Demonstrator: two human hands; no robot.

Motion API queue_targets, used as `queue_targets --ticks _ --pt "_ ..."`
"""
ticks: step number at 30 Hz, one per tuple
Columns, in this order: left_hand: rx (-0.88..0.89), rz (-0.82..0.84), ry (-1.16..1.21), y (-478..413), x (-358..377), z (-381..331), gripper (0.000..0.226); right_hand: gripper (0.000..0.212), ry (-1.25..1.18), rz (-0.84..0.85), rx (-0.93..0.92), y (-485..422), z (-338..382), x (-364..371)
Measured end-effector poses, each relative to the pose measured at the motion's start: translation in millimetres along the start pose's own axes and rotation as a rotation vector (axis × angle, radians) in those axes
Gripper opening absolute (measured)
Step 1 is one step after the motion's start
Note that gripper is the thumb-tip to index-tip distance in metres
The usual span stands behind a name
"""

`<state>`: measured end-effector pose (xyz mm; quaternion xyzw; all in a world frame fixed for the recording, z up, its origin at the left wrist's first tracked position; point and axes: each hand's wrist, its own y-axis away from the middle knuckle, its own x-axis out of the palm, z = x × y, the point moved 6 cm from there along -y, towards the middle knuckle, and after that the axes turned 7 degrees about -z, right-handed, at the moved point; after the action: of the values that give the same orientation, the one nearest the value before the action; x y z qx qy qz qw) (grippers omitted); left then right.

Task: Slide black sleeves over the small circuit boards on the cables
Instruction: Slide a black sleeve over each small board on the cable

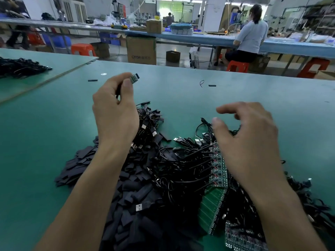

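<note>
The small green circuit board (pixel 133 78) on its thin black cable (pixel 117 91) sits raised above the flat green table (pixel 45 134), bare, pinched by the left hand (pixel 116 109) between thumb and fingertips. So the step in hand looks like the fetching of a sleeve. The right hand (pixel 248 142) hovers with fingers loosely spread and holds nothing, over the tangle of black USB cables (pixel 181 165).

The heap of flat black sleeves (pixel 126 187) lies at six o'clock from the board, under the left forearm. The next move probably calls for the right hand to cross toward eight o'clock, pick one sleeve and open its mouth to the board's free end.

Open table stretches at twelve and two o'clock, with only a stray black sleeve piece (pixel 212 85). The table's far edge lies well beyond; a seam to the neighbouring table runs at ten o'clock.
</note>
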<state>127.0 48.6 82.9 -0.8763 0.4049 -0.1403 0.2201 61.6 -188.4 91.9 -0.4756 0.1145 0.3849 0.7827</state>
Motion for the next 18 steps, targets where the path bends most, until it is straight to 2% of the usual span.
queue_targets --ticks 4,7,9,11,12,15,18 --pt "-0.047 -0.014 0.039 -2 1 3 0.031 0.016 0.007 0.401 -0.259 17 54 37" --pt "-0.026 -0.013 0.038 -1 1 1 0.030 0.026 0.141 0.557 -0.461 30 79 69" --pt "-0.007 -0.015 0.033 -2 1 -2 0.028 0.023 0.171 0.699 -0.494 38 86 93" --pt "0.004 -0.013 0.029 -1 1 -4 0.027 0.011 0.206 0.852 -0.503 45 89 116" --pt "0.006 -0.011 0.028 -1 2 -4 0.026 0.015 0.215 0.911 -0.515 50 90 125" --pt "0.009 -0.003 0.020 1 2 -6 0.026 0.030 0.237 0.999 -0.585 66 89 144" --pt "-0.002 -0.001 0.031 2 2 -7 0.026 0.026 0.193 0.977 -0.594 76 83 155"
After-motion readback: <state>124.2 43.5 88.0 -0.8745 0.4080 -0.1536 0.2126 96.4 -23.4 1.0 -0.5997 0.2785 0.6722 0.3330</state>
